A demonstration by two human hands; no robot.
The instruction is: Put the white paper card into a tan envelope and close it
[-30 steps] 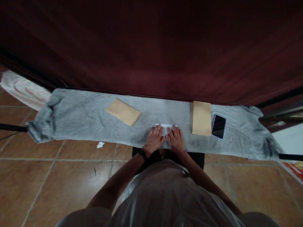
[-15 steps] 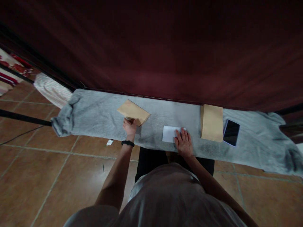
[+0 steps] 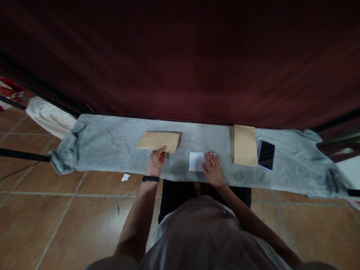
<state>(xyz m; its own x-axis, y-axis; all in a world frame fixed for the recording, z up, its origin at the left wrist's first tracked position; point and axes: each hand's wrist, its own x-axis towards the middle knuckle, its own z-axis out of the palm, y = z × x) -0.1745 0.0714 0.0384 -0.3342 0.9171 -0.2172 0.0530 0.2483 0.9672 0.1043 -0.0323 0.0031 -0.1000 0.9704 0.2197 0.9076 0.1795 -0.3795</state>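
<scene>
My left hand [image 3: 157, 159] pinches the near edge of a tan paper envelope [image 3: 157, 141], its thumb on top and the other fingers beneath. The envelope is tilted, and a narrow gap or shadow shows along its far right edge. To the right, my right hand [image 3: 213, 169] lies flat with fingers spread over the right part of a white sheet of paper [image 3: 196, 161]. The paper rests on the grey cloth, and its right side is partly hidden under the fingers.
A stack of tan envelopes [image 3: 244, 145] stands right of my right hand. Beside it lies a phone [image 3: 266, 155] with a purple edge. A grey cloth [image 3: 112, 140] covers the narrow bench, with a dark red curtain [image 3: 180, 75] behind. A white scrap [image 3: 125, 177] lies on the tiled floor.
My left hand has turned the envelope so that its long edge is nearly level, and its thumb now shows on top. My right hand stays on the white paper. The view has shifted slightly.
</scene>
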